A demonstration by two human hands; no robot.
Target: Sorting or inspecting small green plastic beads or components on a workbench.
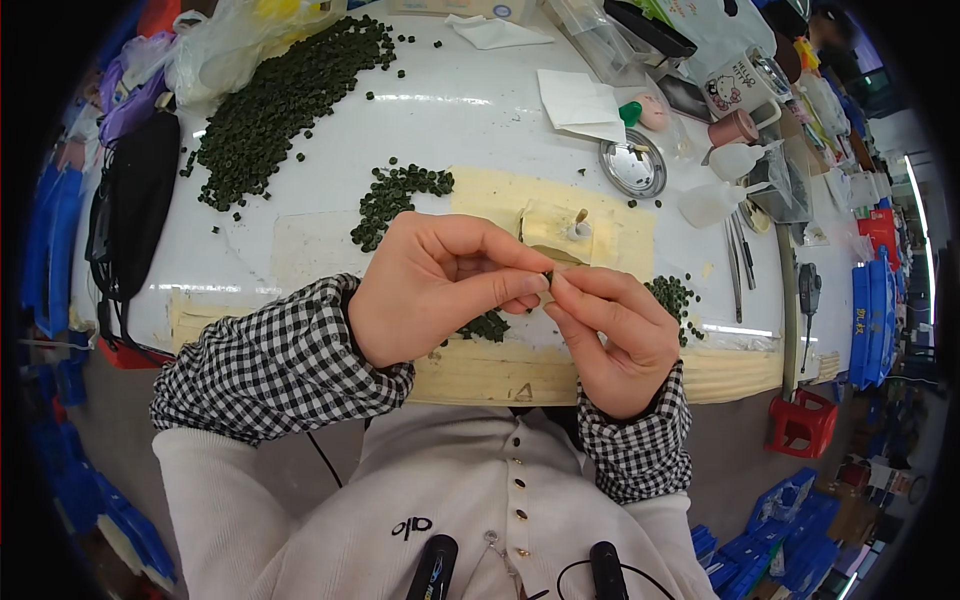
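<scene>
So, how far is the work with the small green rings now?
Done is hard to judge: small groups of rings lie near the hands, one at the right and one above. In hand: the left hand and right hand pinch one small dark ring together. Left: a large pile at the table's far left looks untouched.
</scene>
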